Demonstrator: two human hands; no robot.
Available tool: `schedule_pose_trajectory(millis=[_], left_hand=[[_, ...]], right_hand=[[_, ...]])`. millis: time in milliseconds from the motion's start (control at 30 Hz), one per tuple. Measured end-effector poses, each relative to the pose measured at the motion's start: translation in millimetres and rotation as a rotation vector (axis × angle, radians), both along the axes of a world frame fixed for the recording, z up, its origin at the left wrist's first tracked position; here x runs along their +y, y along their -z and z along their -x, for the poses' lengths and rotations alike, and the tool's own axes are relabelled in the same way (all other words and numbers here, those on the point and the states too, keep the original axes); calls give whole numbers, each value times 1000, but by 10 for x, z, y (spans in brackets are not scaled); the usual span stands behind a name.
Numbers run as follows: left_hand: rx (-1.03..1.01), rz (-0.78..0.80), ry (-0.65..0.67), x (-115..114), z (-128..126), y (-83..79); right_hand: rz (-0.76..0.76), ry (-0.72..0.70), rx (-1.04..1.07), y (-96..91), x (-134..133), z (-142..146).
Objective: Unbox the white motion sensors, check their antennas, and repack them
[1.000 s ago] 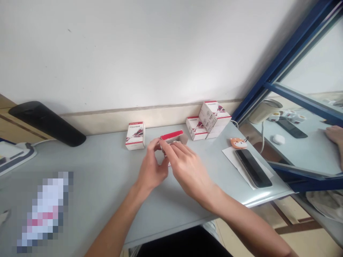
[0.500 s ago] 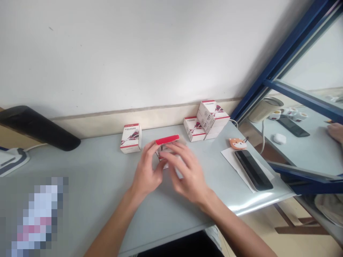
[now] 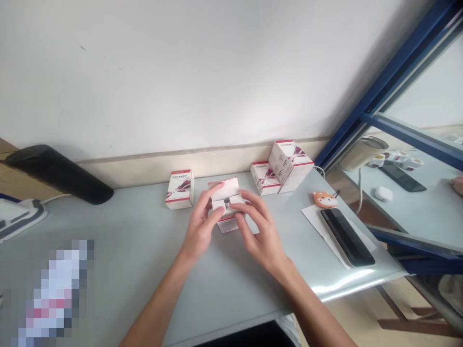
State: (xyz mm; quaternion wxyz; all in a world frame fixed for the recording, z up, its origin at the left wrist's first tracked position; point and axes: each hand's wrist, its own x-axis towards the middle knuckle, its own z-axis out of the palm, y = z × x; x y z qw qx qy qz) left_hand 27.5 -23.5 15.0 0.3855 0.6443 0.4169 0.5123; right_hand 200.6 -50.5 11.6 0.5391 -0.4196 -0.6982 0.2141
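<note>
Both my hands meet over a small white and red carton near the middle of the grey table. My left hand grips the carton's left side, its thumb and forefinger on the raised white top flap. My right hand pinches the carton's right side with bent fingers. The carton's end is open and its flaps stand up. What lies inside is hidden by my fingers.
A matching closed carton stands behind on the left. A stack of such cartons sits at the back right. A black phone on white paper and an orange animal-shaped charm lie at right. A black curved object lies far left.
The carton's red-edged top flap has swung up, now showing its white inner face. My right hand drew back from over the carton to its right side. The view shifted slightly.
</note>
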Motion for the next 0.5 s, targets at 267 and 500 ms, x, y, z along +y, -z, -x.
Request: schedule_pose_trajectory(millis=[267, 500], left_hand=[[187, -402, -35, -31, -9, 72], [261, -518, -135, -4, 5, 33]], right_hand=[[146, -17, 147, 5, 57, -79], [205, 46, 327, 137, -83, -223]])
